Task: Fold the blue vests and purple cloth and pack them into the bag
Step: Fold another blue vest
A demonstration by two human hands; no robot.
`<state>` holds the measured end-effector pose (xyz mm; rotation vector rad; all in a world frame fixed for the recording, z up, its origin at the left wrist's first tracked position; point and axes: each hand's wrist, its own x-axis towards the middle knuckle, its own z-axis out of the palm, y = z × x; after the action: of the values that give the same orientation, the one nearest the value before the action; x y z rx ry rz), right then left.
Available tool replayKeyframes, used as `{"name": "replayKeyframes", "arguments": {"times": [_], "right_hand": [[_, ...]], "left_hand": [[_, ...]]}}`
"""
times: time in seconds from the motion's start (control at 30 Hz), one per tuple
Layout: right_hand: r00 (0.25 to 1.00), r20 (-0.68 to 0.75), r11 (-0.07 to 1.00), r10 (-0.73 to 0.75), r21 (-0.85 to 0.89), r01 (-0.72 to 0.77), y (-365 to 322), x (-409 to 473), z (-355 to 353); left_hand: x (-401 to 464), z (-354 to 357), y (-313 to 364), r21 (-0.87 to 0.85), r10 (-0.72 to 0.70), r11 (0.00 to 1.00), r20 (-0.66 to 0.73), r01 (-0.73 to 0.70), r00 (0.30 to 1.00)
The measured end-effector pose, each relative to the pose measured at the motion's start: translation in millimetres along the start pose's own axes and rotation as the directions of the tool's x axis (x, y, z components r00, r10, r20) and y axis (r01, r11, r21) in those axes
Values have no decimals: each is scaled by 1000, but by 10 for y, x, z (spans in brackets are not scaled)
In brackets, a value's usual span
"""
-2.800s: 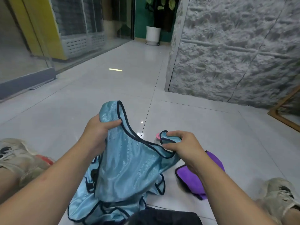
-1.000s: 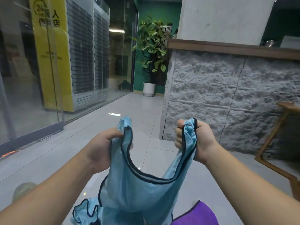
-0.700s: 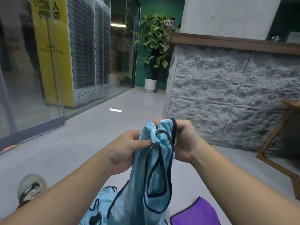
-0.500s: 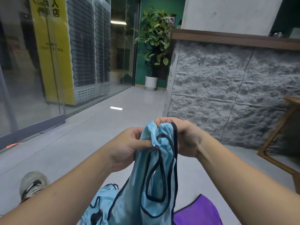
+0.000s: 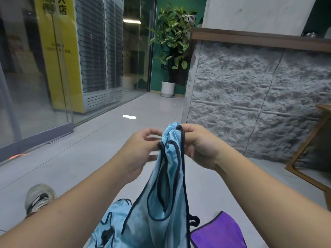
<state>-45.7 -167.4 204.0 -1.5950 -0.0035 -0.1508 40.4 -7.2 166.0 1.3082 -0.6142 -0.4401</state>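
Your left hand [image 5: 141, 154] had its fingers loosely curled beside the straps of the blue vest [image 5: 166, 190], touching them, though I couldn't tell whether it truly gripped. Your right hand [image 5: 198, 145] pinched both shoulder straps together at the top, the vest hanging over the floor [image 5: 75, 169]. That slick fabric could slip and undo the fold if the pinch eased. The purple cloth [image 5: 220, 231] lay at lower right; no bag showed.
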Motion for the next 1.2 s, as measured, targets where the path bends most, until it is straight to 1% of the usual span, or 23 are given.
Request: {"name": "replayKeyframes", "arguments": {"times": [0.03,0.07,0.1,0.13,0.2,0.27,0.33,0.37,0.43,0.5,0.53,0.6,0.67,0.73,0.8,0.83,0.93,0.97,1.07,1.13,1.2], "right_hand": [[998,-58,1000,-31,6,31,-1,19,-11],[992,-115,998,-56,15,58,-3,34,-17],[982,-171,996,-78,22,83,5,53,-20],[971,-216,994,-97,27,105,9,62,-14],[946,-293,990,-137,-1,143,26,80,7],[933,-329,989,-149,-35,146,61,98,32],[931,-343,992,-126,-43,118,104,120,63],[929,-352,994,-112,-50,101,121,132,72],[921,-378,995,-98,-62,80,133,143,81],[910,-404,996,-91,-54,75,121,142,53],[909,-409,997,-81,-36,72,113,150,28],[913,-404,997,-53,28,71,102,163,-19],[920,-390,992,-39,93,82,84,184,-51],[920,-389,985,-51,133,111,39,189,-56],[918,-388,976,-78,159,150,-26,190,-82],[917,-389,971,-93,170,170,-60,191,-107],[901,-420,950,-107,225,218,-141,182,-208],[898,-429,943,-98,247,222,-163,166,-229],[897,-434,938,-82,271,217,-195,118,-262],[900,-428,937,-84,274,218,-198,103,-254],[904,-419,938,-84,274,214,-195,97,-245]], "left_hand": [[20,-7,-7,40,80,996,-141,-76,987],[27,-20,-13,71,162,986,-250,-149,955],[14,-33,-8,92,233,972,-295,-216,927],[-21,-29,9,117,290,957,-287,-267,913],[-123,36,58,208,362,923,-185,-323,914],[-157,118,74,324,346,902,-144,-286,927],[-130,164,42,438,285,879,-167,-188,944],[-118,172,22,466,260,872,-178,-151,949],[-82,157,-29,435,214,893,-180,-117,960],[-46,112,-51,336,179,935,-170,-114,969],[-27,84,-59,317,151,943,-158,-95,976],[7,31,-107,357,58,934,-82,-24,995],[30,-14,-182,416,-32,909,-3,31,999],[9,-33,-248,506,-75,861,33,49,997],[-34,-27,-290,619,-73,785,57,23,996],[-55,-22,-318,648,-37,761,69,-16,997],[-82,-34,-438,620,140,763,119,-184,983],[-80,-47,-476,599,169,769,144,-222,975],[-63,-52,-559,542,180,790,242,-287,953],[-58,-25,-595,584,198,737,292,-339,936],[-33,10,-636,645,179,677,323,-354,929]]}}
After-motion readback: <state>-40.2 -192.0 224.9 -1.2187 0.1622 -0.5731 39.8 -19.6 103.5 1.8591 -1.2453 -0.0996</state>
